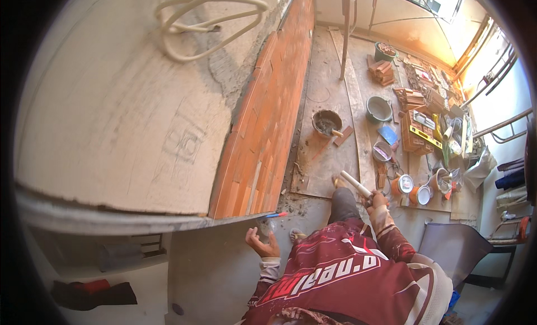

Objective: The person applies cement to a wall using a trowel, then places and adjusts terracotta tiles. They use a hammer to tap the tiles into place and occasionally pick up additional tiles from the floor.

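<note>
My left hand (pixel 263 244) is open, fingers loosely curved with nothing in them, below a small blue and red object (pixel 276 214) at the end of the tiled strip. My right hand (pixel 378 205) is closed on a white tube (pixel 354 182), which points up and away from me over the floor. Terracotta brick tiles (pixel 258 146) run in a long band along the pale concrete surface (pixel 112 124) on the left.
Ahead on the boarded floor (pixel 313 168) stand a mortar bucket (pixel 326 124), a grey bucket (pixel 378 109), several brick stacks (pixel 415 140), a yellow level (pixel 425 136) and orange paint tubs (pixel 401 185). A cream hose (pixel 187 58) lies coiled top left. Metal poles (pixel 343 57) rise beyond.
</note>
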